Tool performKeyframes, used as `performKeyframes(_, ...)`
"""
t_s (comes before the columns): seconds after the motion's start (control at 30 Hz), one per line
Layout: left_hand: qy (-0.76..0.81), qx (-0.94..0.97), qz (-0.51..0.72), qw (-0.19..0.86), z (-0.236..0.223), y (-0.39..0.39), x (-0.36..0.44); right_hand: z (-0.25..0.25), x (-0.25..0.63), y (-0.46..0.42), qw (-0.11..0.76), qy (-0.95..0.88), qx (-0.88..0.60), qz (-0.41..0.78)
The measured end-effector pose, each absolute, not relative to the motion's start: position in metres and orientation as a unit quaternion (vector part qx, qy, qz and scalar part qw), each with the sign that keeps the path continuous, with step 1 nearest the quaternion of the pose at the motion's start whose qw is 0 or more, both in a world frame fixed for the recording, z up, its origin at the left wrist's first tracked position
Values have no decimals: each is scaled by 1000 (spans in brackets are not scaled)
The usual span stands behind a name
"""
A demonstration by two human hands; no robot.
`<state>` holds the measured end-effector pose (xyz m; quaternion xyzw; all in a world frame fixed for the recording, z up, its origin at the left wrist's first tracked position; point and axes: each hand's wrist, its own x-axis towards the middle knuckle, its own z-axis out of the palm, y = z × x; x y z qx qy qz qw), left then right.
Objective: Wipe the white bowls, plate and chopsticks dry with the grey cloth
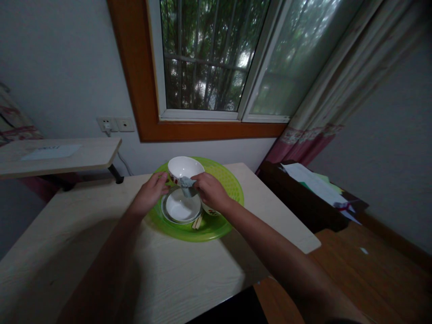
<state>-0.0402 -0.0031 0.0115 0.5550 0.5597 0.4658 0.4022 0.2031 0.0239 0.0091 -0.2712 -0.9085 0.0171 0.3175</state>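
A white bowl (184,165) with a red pattern on its outside is tilted above a green plastic basket (238,191). My left hand (151,193) has its fingers curled against the bowl's left side and appears to grip it; the fingertips are partly hidden. Pinched in my right hand (211,190) is a grey cloth (188,185), which touches the bowl's near rim. Below, a smaller white bowl (183,206) sits in the basket on a metal-looking dish. Wooden chopsticks (197,222) lie beside it. Another patterned bowl (211,210) is mostly covered by my right hand.
The basket stands on a pale wooden table (178,270) against the wall under a window (209,58). A raised shelf (60,155) with a paper on it is at the left. Papers (317,182) lie on dark furniture at the right, near a curtain (324,108).
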Motion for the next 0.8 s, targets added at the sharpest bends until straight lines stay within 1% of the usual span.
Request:
performKeyframes(0.1,496,491,490,522,16,-7,-39,9,203,19,288,-931,-224,-17)
performKeyframes(0.17,473,480,488,555,18,-8,-37,9,202,17,280,-939,-199,-33)
performKeyframes(0.2,470,480,492,554,18,-8,-35,10,202,16,278,-941,-192,-37)
performKeyframes(0.33,515,483,518,482,15,-5,-32,14,201,13,268,-946,-179,-20)
performKeyframes(0.4,536,490,521,449,13,-3,-32,15,202,13,286,-941,-183,5)
performKeyframes(0.47,551,497,521,423,11,-1,-33,16,204,14,340,-915,-214,28)
performKeyframes(0.53,559,507,515,407,9,-1,-34,16,207,17,409,-869,-276,39)
performKeyframes(0.6,560,521,502,404,8,-1,-34,17,210,21,470,-808,-353,37)
performKeyframes(0.67,558,534,488,407,8,-3,-33,18,211,24,511,-759,-402,31)
performKeyframes(0.73,557,546,478,404,9,-5,-32,19,210,24,517,-757,-399,23)
performKeyframes(0.8,562,558,473,386,9,-6,-31,20,207,21,482,-800,-357,16)
